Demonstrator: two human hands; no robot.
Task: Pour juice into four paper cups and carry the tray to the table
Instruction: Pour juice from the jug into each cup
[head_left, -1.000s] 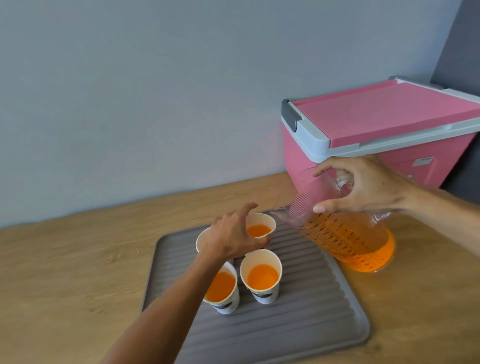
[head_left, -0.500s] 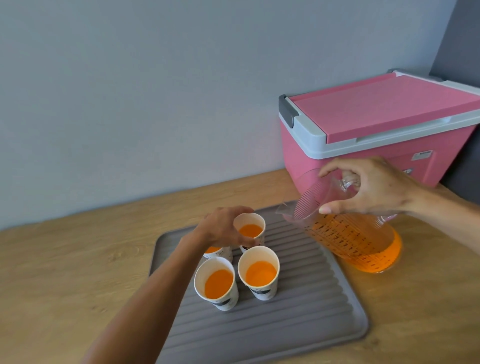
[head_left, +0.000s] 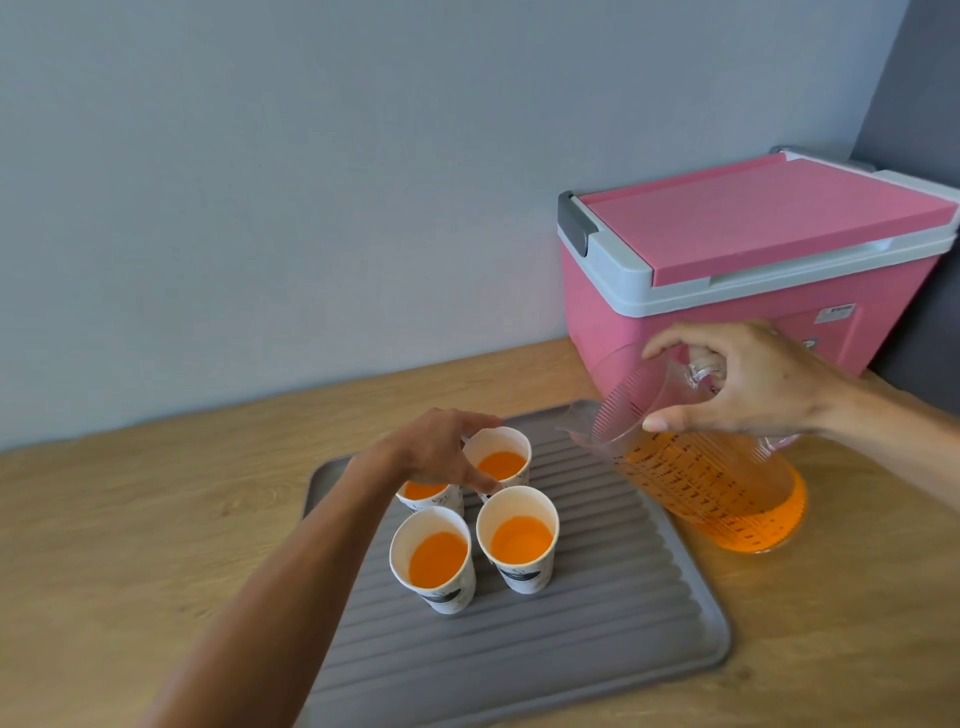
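Note:
Four white paper cups stand close together on a grey ribbed tray (head_left: 597, 597), each holding orange juice: front left cup (head_left: 436, 558), front right cup (head_left: 519, 543), back right cup (head_left: 498, 462) and back left cup (head_left: 423, 491). My left hand (head_left: 441, 452) reaches from above and curls its fingers round the rim of the back left cup, hiding most of it. My right hand (head_left: 753, 384) grips the handle of a clear measuring pitcher (head_left: 717, 493) of orange juice. The pitcher leans towards the tray, spout over the tray's right edge. No juice is flowing.
A pink cooler box (head_left: 727, 291) with a grey-trimmed lid stands right behind the pitcher, against the grey wall. The tray lies on a wooden counter (head_left: 130, 519), which extends to the left and in front of the tray.
My left hand has drawn back slightly and settled lower over the back left cup. The pitcher stays tilted in my right hand, in about the same place.

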